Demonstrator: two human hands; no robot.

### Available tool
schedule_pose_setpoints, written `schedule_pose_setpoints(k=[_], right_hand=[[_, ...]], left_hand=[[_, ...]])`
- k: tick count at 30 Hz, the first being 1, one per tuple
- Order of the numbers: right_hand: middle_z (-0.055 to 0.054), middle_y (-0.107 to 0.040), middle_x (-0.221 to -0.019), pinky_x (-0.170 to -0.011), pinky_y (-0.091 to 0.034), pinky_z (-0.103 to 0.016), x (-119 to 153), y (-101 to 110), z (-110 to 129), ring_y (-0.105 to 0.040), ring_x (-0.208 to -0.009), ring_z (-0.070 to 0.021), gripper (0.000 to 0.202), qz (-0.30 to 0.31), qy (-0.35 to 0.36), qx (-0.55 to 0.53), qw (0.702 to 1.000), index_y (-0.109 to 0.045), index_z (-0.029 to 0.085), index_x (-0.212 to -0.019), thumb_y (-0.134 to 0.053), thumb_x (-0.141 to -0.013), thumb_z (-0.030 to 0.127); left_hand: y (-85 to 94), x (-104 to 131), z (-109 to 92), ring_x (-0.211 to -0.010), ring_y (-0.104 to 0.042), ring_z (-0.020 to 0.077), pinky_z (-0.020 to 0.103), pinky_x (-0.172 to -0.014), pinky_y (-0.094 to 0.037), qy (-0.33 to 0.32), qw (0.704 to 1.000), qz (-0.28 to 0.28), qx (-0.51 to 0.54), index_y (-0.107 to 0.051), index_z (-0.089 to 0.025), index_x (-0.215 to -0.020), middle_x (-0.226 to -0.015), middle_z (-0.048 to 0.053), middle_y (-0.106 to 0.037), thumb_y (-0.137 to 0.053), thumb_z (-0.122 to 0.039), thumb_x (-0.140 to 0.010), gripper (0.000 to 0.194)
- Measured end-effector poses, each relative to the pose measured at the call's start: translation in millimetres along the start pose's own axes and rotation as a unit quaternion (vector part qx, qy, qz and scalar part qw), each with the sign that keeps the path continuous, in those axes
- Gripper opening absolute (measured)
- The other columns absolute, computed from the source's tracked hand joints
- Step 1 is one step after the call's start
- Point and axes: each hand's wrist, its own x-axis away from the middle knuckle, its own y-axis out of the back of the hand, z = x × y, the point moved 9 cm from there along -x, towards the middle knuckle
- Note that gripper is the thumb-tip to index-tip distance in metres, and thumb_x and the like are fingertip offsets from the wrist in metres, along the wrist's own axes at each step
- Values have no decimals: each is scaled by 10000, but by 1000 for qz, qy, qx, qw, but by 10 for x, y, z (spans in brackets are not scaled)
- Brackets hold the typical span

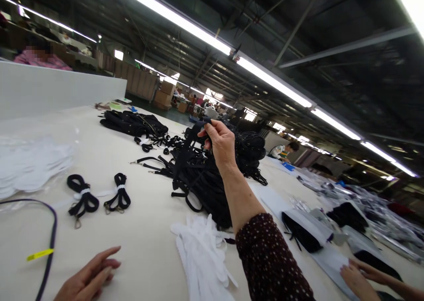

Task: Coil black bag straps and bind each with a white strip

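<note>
My right hand (220,139) is raised over the heap of black straps and bags (212,186), thumb and fingers pinching a black strap (183,157) that hangs down to the left. My left hand (91,274) hovers low over the near left of the table, fingers stretched out and holding nothing. Beyond it lie two folded black straps (82,195) with metal clips, each bound by a white band. A bundle of white strips (202,257) rests between my hands, in front of the heap.
Another black pile (132,123) lies farther back. White pieces (33,161) in clear plastic sit at left, near a dark cable (51,239) with a yellow tag. At lower right, a co-worker's hands (359,274) touch a pale sheet beside packed black items (300,232).
</note>
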Motion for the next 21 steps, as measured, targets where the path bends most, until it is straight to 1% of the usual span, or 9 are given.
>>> schedule_pose_setpoints(k=[3,7,10,12,14,16,18,20,21], right_hand=[[54,-687,-647,-359,-377,-144,-17,-244,185,-469,-374,-35,309,36,2,-14,999,-672,187,-1027,-652,-855,443],[47,-671,-596,-327,-332,-136,180,-722,170,-448,-348,-32,310,182,-67,8,981,-704,155,-951,-689,-824,437],[39,-688,-622,-331,-331,-128,385,-989,241,-432,-348,-23,251,253,-105,11,962,-710,154,-946,-688,-827,373],[38,-690,-626,-329,-322,-125,516,-1171,364,-424,-349,-21,228,298,-112,12,948,-713,157,-958,-678,-834,346],[37,-687,-624,-331,-324,-124,637,-1342,510,-425,-354,-23,214,335,-111,9,935,-716,159,-963,-671,-842,330],[35,-686,-628,-338,-336,-127,738,-1462,643,-435,-362,-28,215,362,-106,3,926,-717,162,-975,-664,-850,329],[29,-691,-649,-346,-343,-130,810,-1496,725,-450,-374,-31,238,379,-97,5,920,-719,167,-998,-659,-858,350],[24,-695,-661,-350,-343,-135,856,-1426,704,-452,-379,-34,256,387,-90,29,917,-723,169,-1008,-659,-861,368],[23,-695,-659,-352,-340,-139,873,-1351,647,-447,-378,-35,257,387,-89,53,916,-726,168,-1002,-660,-860,372]], left_hand=[[55,-64,-136,-1098,-684,303,374,-790,-613,-20,1000,14,4,-345,-329,-1452,-1326,92,-662,-571,-620,-836,717],[286,5,-592,-1291,-551,350,492,-967,-547,-114,990,-76,14,-191,-343,-1527,-1517,129,-469,-561,-605,-847,817],[449,131,-943,-1398,-424,371,582,-1046,-465,-185,973,-136,-23,-148,-393,-1538,-1599,93,-341,-569,-568,-852,824],[509,196,-1118,-1428,-378,375,601,-1074,-428,-223,962,-141,-65,-152,-404,-1541,-1627,71,-294,-587,-546,-841,836],[548,242,-1219,-1448,-338,384,593,-1094,-408,-243,956,-127,-105,-192,-364,-1546,-1638,86,-270,-627,-529,-811,871],[616,285,-1241,-1442,-341,400,576,-1098,-410,-226,957,-122,-134,-274,-291,-1535,-1605,124,-338,-669,-514,-771,888],[696,327,-1194,-1387,-429,397,541,-1076,-446,-177,965,-118,-154,-401,-250,-1482,-1484,132,-516,-669,-498,-763,806],[744,373,-1092,-1270,-560,375,480,-1018,-506,-121,974,-92,-168,-558,-248,-1366,-1283,99,-685,-627,-485,-787,630],[757,395,-1028,-1205,-611,361,446,-981,-533,-100,977,-71,-177,-625,-250,-1293,-1185,80,-735,-608,-478,-797,546]])
